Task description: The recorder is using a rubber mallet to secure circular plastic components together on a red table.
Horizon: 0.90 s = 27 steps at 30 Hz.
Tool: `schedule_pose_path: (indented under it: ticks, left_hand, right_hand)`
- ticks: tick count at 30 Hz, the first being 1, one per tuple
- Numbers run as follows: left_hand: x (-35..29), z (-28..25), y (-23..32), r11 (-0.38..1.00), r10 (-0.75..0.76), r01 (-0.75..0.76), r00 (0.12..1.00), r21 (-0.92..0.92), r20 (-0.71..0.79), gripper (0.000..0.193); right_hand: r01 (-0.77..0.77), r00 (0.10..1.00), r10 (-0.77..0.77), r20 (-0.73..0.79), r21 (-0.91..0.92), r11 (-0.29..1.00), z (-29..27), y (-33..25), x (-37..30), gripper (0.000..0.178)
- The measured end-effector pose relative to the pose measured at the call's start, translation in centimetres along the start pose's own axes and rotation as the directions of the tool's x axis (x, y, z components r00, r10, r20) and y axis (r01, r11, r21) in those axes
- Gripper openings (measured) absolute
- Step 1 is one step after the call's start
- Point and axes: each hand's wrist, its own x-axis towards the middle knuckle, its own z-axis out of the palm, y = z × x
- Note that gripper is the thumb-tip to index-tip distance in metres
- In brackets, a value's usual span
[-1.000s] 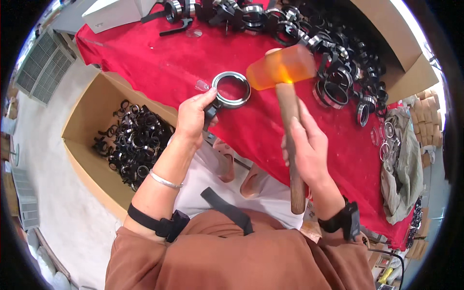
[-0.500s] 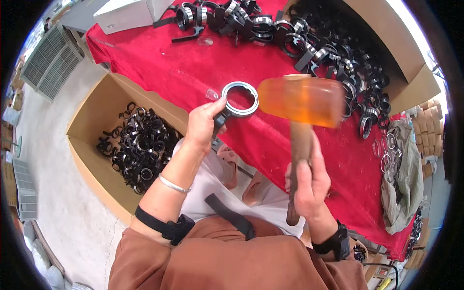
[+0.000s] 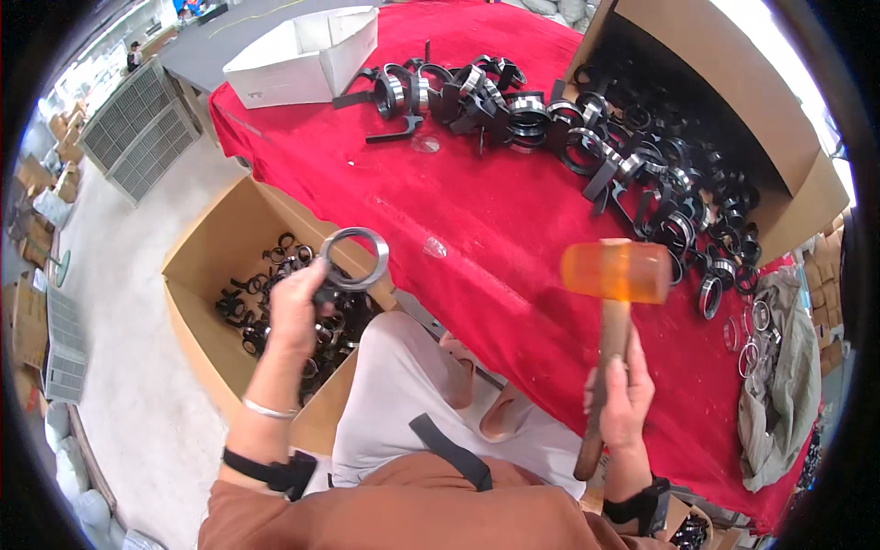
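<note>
Pinching the probably stiff, slick black-and-silver metal ring [image 3: 380,264] by its stem, centre-left, with my left hand [image 3: 295,309], I wrap my right hand [image 3: 628,399] round a wooden-handled amber mallet [image 3: 616,275].

Black-and-silver metal ring clamp [image 3: 356,284]: in left hand [image 3: 298,304], above brown cardboard carton [image 3: 203,246]
Amber-headed wooden-handled mallet [image 3: 619,271]: in right hand [image 3: 625,396], above red fabric cloth [image 3: 481,238]
White oblong cardboard box [image 3: 280,78]: on cloth, far left
</note>
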Motion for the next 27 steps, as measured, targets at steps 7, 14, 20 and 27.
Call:
schedule_pose_path:
  ticks: [7,14,20,27]
  left_hand:
    - [7.6,0.3,3.8,0.044,0.830,-0.455,0.512,0.890,0.220,0.031]
    - [17.4,9.4,9.1,-0.133,0.717,-0.304,0.627,0.943,0.303,0.022]
    - [23.8,8.5,10.2,-0.181,0.506,-0.215,0.816,0.960,0.278,0.031]
    - [23.5,8.1,11.4,-0.310,0.464,-0.127,0.845,0.942,0.267,0.039]
  right_hand:
    - [-0.072,0.996,0.076,-0.037,0.095,0.993,-0.6,-0.1,1.2,0.050]
    - [-0.094,0.995,0.090,0.043,0.099,0.991,-1.3,-0.4,1.3,0.050]
    - [-0.139,0.990,0.134,0.045,0.133,0.981,-1.3,-0.3,1.7,0.053]
    - [-0.127,0.991,0.120,0.050,0.158,0.979,-1.2,-0.1,2.1,0.054]
